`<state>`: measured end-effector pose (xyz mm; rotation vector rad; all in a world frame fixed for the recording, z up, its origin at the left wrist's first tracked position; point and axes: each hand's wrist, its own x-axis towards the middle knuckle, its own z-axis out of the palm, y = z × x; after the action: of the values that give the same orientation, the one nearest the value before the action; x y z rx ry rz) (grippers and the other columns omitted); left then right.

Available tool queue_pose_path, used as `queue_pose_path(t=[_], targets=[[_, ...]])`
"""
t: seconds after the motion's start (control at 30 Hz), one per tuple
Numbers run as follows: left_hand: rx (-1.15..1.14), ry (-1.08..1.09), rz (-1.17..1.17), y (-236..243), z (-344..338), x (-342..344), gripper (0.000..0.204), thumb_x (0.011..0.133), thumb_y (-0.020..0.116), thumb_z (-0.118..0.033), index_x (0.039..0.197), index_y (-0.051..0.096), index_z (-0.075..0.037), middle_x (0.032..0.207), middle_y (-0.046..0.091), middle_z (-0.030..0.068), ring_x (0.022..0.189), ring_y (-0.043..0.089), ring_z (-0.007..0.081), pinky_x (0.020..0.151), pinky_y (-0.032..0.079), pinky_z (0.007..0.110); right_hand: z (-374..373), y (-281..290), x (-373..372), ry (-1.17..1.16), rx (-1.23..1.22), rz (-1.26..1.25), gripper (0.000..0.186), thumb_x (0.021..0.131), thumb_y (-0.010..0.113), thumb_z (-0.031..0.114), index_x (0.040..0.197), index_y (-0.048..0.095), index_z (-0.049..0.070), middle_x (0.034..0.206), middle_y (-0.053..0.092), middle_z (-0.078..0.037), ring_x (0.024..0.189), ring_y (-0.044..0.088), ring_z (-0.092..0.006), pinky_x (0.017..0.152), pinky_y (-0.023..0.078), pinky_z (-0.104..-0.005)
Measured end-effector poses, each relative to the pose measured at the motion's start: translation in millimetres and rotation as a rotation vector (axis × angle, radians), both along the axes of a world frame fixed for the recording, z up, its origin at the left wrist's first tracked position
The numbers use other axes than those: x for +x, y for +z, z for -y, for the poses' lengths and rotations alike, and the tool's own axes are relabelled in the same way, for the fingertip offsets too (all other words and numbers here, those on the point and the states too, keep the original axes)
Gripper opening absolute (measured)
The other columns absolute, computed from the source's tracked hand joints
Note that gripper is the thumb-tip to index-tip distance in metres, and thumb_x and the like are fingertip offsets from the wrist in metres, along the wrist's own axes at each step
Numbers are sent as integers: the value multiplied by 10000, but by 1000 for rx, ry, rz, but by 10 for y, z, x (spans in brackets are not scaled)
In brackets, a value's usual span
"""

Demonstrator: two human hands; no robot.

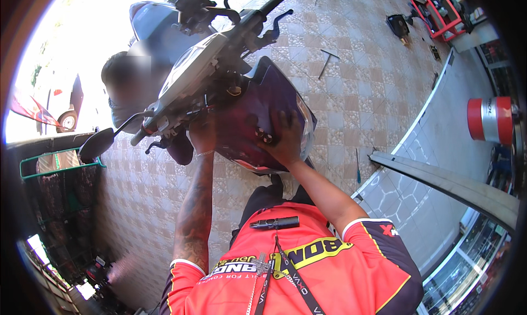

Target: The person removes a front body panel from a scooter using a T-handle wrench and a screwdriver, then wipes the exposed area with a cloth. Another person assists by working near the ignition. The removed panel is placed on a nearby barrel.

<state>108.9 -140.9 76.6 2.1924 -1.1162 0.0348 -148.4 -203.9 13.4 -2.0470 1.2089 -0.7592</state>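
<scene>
A scooter stands before me, its dark purple front panel (244, 150) facing me and its handlebar (181, 79) crossing above. My left hand (202, 133) reaches up under the handlebar at the panel's upper left, near exposed fittings; its fingers are partly hidden and blurred. My right hand (282, 135) lies on the right part of the purple panel with fingers spread, beside a dark opening with small metal parts (263, 135). A round mirror (96, 146) sticks out to the left.
A person (121, 84) is behind the scooter. A T-handle tool (328, 57) and screwdriver (358, 167) lie on the tiles. A red tool cart (439, 21), a red-and-silver drum (476, 119) and a long metal rail (428, 175) are right; a green-framed rack (44, 172) is left.
</scene>
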Motion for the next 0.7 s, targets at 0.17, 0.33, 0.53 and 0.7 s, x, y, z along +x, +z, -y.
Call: queue_pose_path(t=[0.17,0.33,0.53,0.7], targets=[[-32,-40,-34,-10,37,3,319,979,609,-266,1099,727,6,987,743,185,934,712,342,835,540,412,-612,-438,-312,-439,378,-44,1189,650,882,586,1493,326,-41,1449,402,-321,1346,403,-475,1128,328,-541],[-4,-33,26,-35,18,2,317,983,615,-264,1075,725,19,956,736,195,895,712,334,799,530,412,-814,-812,-489,-577,702,175,1174,641,865,655,1404,377,-91,1386,451,-322,1322,434,-438,1118,355,-474],[-51,-57,-37,-44,-8,26,315,970,651,-279,1035,737,16,929,727,213,851,701,328,772,512,398,-632,-730,-604,-556,813,116,1058,622,871,668,1245,475,-89,1252,540,-297,1199,534,-415,1035,417,-462],[-76,-31,-66,-46,-23,25,319,952,676,-286,1022,742,18,899,726,196,817,687,325,772,504,399,-607,-722,-552,-573,723,7,1030,629,864,673,1213,486,-86,1154,586,-277,1117,572,-418,997,438,-478]])
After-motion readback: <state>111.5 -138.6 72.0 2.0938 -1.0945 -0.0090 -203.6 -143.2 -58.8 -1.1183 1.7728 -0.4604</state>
